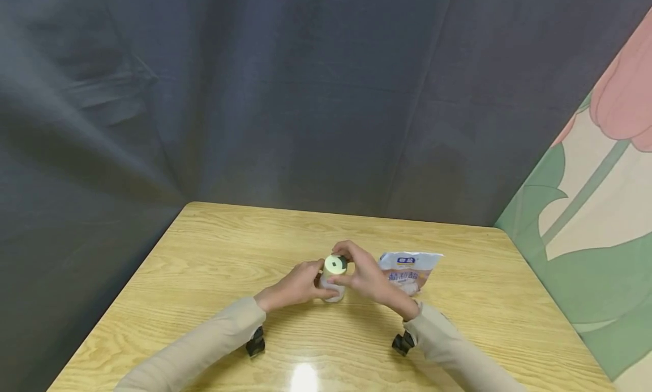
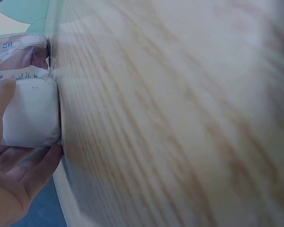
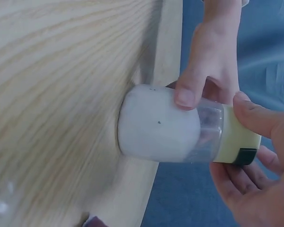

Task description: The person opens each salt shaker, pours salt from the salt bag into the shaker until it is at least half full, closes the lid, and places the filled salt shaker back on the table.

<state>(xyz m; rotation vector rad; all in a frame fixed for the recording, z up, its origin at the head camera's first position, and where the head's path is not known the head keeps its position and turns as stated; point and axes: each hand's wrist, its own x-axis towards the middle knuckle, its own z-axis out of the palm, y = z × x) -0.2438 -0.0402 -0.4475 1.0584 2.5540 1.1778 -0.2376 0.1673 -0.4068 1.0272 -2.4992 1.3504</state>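
A clear jar (image 3: 158,124) mostly filled with white contents stands upright on the table, topped by a pale yellow lid (image 1: 335,264) with a dark green tab (image 3: 245,156). My left hand (image 1: 299,285) grips the jar's body, thumb on the near side and fingers round the far side. With thumb and fingers, my right hand (image 1: 365,272) holds the lid around its rim. In the left wrist view the jar's white lower part (image 2: 31,112) shows between the left thumb and fingers. Whether the lid is turning cannot be told.
A white and orange printed plastic bag (image 1: 406,270) lies just right of the jar, behind the right wrist. The wood-grain table (image 1: 244,233) ends at a dark curtain (image 1: 316,109) behind and on the left. A flower-patterned wall panel (image 1: 575,211) borders the right side.
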